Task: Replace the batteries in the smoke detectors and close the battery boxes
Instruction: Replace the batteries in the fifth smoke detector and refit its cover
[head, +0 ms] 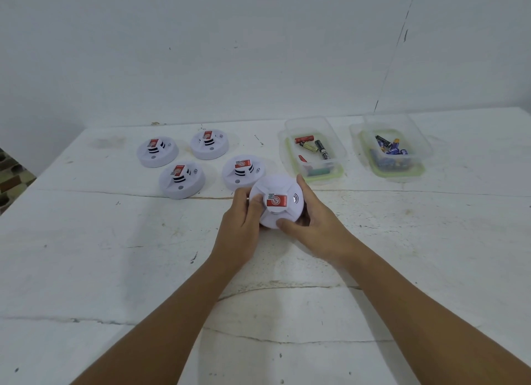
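Detector (276, 202) at the centre of the frame, white and round, sits gripped between both hands just above the white table (115, 255), its red sticker facing the camera; the left hand (242, 226) curls its fingers over the detector's left edge with the thumb pressed near the raised middle, and the right hand (317, 226) wraps its right side, fingers round the far rim and thumb across the near edge. Just beyond it, nearly touching its upper left, lies a second detector (242, 172), and three more detectors (181, 179) (157, 152) (209, 144) cluster further toward the upper left, all dome up with red stickers. To the upper right stands a clear plastic tub (339, 146) on a green-rimmed lid, holding loose batteries (309, 146) in red, gold and black. Further right, well apart from it, a second clear tub (425, 149) holds a heap of mostly blue and black batteries (390, 150). A pale wall (230, 54) rises behind the table
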`<action>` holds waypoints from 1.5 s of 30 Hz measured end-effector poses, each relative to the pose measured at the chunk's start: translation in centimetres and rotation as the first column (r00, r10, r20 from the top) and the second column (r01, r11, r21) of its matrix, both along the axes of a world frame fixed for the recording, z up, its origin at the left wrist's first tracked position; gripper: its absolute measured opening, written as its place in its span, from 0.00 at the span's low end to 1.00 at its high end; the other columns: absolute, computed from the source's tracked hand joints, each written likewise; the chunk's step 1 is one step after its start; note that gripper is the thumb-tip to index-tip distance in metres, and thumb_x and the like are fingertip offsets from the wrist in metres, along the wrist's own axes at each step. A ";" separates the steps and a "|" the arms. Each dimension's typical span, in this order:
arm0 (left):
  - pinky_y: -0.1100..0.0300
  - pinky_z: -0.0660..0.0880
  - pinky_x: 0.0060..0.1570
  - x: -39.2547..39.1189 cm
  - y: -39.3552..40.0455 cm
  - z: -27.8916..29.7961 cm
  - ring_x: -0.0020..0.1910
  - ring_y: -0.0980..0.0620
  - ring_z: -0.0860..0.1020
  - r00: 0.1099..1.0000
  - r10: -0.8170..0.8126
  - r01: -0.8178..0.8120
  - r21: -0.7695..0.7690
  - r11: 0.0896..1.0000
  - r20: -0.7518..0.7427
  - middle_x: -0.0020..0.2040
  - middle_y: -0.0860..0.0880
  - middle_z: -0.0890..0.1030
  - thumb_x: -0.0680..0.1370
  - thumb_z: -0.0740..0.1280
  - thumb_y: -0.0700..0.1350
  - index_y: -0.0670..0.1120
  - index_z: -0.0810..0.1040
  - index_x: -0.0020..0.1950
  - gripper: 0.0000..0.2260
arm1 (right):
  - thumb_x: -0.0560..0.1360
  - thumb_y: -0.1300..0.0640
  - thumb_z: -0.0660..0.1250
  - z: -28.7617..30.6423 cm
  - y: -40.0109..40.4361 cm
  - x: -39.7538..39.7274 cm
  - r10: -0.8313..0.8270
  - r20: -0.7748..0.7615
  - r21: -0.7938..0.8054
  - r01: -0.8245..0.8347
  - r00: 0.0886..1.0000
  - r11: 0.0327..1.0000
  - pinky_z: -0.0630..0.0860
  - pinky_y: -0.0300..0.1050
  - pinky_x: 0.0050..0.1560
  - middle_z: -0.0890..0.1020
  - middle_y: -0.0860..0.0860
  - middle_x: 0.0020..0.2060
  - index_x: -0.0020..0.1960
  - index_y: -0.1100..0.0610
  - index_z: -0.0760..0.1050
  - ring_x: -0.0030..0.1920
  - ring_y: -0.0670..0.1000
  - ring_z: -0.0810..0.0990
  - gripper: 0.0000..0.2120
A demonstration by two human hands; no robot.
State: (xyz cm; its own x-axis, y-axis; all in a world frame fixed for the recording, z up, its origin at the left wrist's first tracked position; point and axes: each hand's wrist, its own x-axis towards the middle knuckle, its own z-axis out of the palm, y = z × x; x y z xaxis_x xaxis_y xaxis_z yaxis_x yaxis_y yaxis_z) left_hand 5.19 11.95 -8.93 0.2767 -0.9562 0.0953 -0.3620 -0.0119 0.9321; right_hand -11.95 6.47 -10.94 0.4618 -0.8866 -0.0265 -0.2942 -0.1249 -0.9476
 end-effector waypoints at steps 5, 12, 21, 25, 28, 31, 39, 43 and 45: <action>0.70 0.70 0.32 -0.1 0.1 0.2 0.34 0.63 0.76 1.000 -0.012 0.012 0.007 1.000 0.009 0.45 0.54 0.81 0.87 0.57 0.49 0.48 0.74 0.62 0.09 | 0.73 0.49 0.74 0.0 0.1 0.0 0.004 -0.003 -0.009 -0.004 1.000 1.000 0.75 0.59 0.70 0.77 0.42 0.71 0.84 0.44 0.48 0.70 0.47 0.78 0.49; 0.71 0.72 0.36 -0.1 0.1 0.1 0.41 0.61 0.78 1.000 -0.012 0.012 0.003 1.000 0.010 0.50 0.55 0.82 0.87 0.57 0.49 0.48 0.74 0.64 0.10 | 0.74 0.50 0.74 0.1 -0.1 -0.1 0.026 0.001 -0.010 -0.026 1.000 1.000 0.76 0.57 0.70 0.77 0.42 0.71 0.85 0.46 0.48 0.69 0.46 0.78 0.48; 0.72 0.73 0.39 0.0 0.1 0.0 0.44 0.67 0.78 0.999 -0.021 0.021 -0.001 1.000 0.024 0.52 0.56 0.81 0.87 0.57 0.49 0.47 0.73 0.67 0.11 | 0.74 0.49 0.74 0.1 -0.1 0.0 0.034 -0.013 -0.008 -0.034 0.999 0.999 0.75 0.56 0.70 0.77 0.40 0.71 0.84 0.42 0.46 0.69 0.44 0.78 0.49; 0.70 0.73 0.38 0.0 0.1 0.0 0.43 0.64 0.79 1.000 -0.011 0.012 -0.009 1.000 0.022 0.50 0.55 0.82 0.87 0.57 0.49 0.48 0.74 0.65 0.11 | 0.73 0.48 0.74 0.0 -0.2 -0.1 0.029 -0.013 0.007 -0.029 0.999 1.000 0.74 0.58 0.71 0.76 0.40 0.72 0.84 0.42 0.48 0.70 0.45 0.77 0.49; 0.67 0.73 0.36 0.1 0.1 -0.1 0.40 0.61 0.78 1.000 -0.015 0.015 -0.001 1.000 0.024 0.47 0.54 0.82 0.87 0.57 0.49 0.49 0.74 0.63 0.09 | 0.73 0.47 0.74 0.1 0.0 -0.1 0.027 -0.018 0.002 -0.027 0.999 1.000 0.74 0.56 0.71 0.76 0.39 0.71 0.84 0.40 0.45 0.70 0.44 0.77 0.50; 0.67 0.73 0.36 0.0 0.1 0.0 0.39 0.62 0.78 1.000 -0.010 0.010 -0.005 1.000 0.022 0.47 0.53 0.82 0.87 0.57 0.49 0.48 0.74 0.62 0.09 | 0.73 0.47 0.74 0.2 0.0 -0.1 0.028 -0.019 -0.004 -0.028 0.999 1.000 0.75 0.57 0.70 0.77 0.39 0.71 0.84 0.40 0.46 0.69 0.45 0.78 0.49; 0.70 0.73 0.39 -0.1 0.2 0.1 0.42 0.65 0.78 0.999 -0.017 0.017 -0.007 1.000 0.031 0.49 0.55 0.82 0.88 0.57 0.48 0.48 0.74 0.63 0.10 | 0.73 0.45 0.73 0.1 0.2 -0.1 0.037 -0.026 -0.014 -0.037 0.999 0.999 0.76 0.58 0.69 0.78 0.37 0.69 0.83 0.38 0.43 0.66 0.46 0.80 0.50; 0.70 0.74 0.39 0.0 0.1 0.1 0.44 0.64 0.79 0.999 -0.017 0.017 -0.010 1.000 0.031 0.50 0.56 0.81 0.87 0.57 0.48 0.48 0.74 0.64 0.10 | 0.73 0.46 0.73 0.3 0.2 -0.1 0.039 -0.027 -0.004 -0.039 0.999 0.999 0.76 0.56 0.70 0.76 0.36 0.69 0.84 0.38 0.43 0.67 0.43 0.78 0.51; 0.68 0.74 0.38 0.0 0.1 0.1 0.44 0.61 0.79 1.000 -0.017 0.017 -0.007 1.000 0.025 0.49 0.55 0.81 0.87 0.57 0.48 0.48 0.74 0.64 0.10 | 0.73 0.45 0.73 0.3 0.2 -0.1 0.040 -0.037 -0.017 -0.040 0.999 0.999 0.76 0.57 0.70 0.76 0.37 0.70 0.84 0.38 0.42 0.68 0.45 0.79 0.50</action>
